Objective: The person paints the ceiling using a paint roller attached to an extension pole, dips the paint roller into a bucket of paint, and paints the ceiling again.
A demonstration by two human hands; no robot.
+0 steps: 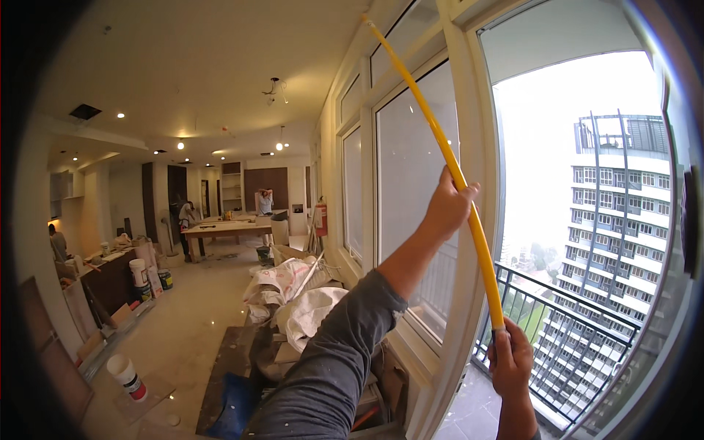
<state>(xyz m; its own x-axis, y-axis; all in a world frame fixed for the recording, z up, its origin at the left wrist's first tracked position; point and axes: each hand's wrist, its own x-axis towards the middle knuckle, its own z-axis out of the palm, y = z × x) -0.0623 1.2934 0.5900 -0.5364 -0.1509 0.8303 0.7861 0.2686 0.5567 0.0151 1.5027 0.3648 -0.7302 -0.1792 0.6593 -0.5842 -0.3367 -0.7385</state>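
**Long, slender yellow pole (440, 136) held aslant beside cream-framed windows (418, 169)**

The pole looks smooth and slightly bowed, running from 12 o'clock near the ceiling (242, 44) down to 4 o'clock. Crumpled white sacks (312, 315) lie at 7 o'clock; a white, dark-banded bucket (127, 378) stands on the pale, glossy floor (183, 323) at 8. A long wooden table (227, 229) stands at 9. The left hand (449, 204), near 3 o'clock, closes around the pole; the right hand (512, 359), past 4, grips its lower end.

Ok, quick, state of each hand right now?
Left hand: closed, holding the yellow pole partway up.
Right hand: closed, holding the same pole lower down.
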